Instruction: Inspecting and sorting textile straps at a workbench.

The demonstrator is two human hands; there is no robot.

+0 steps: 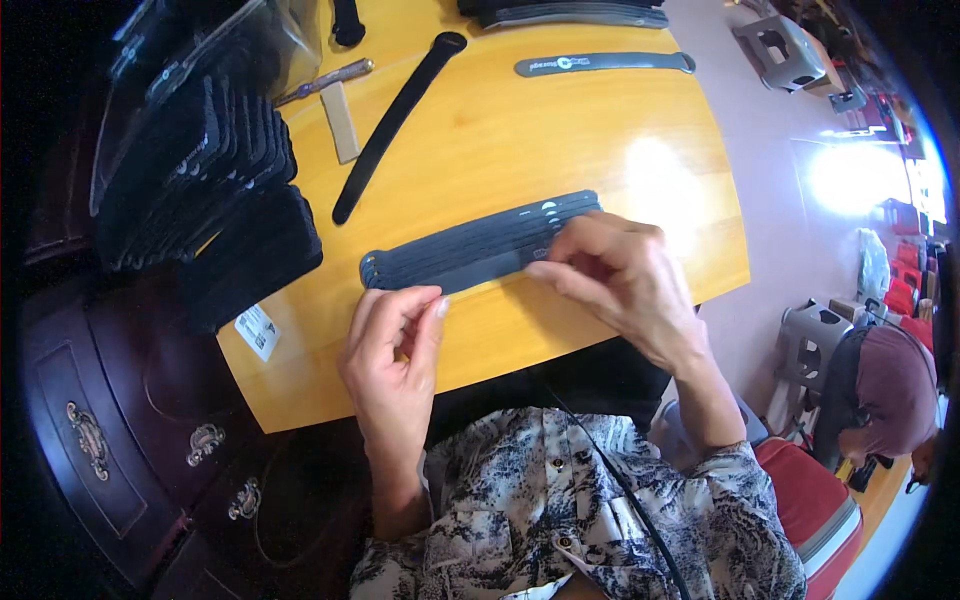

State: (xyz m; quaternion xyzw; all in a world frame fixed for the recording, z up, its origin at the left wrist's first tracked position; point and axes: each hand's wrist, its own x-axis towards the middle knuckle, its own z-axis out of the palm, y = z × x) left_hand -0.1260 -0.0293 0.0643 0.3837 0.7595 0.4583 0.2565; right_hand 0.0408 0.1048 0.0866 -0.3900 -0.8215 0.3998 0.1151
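Observation:
A fanned stack of dark grey fabric straps [455, 247] lies across the table in front of me, its overlapping layers showing along the top. At its left end, by the near edge, my left hand [393, 335] has thumb and forefinger brought together. Whether a strap's edge is between them I cannot tell. Over the right end my right hand [625, 280] is curled, thumb toward the stack and fingers bent in. Its own fingers hide what it grips, if anything. Beyond the stack, a single black strap [395, 130] with a rounded end lies slantwise.
Piles of black straps [215, 190] stand at the left beside clear plastic packaging [235, 50]. A small tan strip [340, 122] and a pen-like stick [325, 80] lie near them. A grey strap [605, 64] and another stack [570, 15] are at the far side. Another person [880, 390] is at the right.

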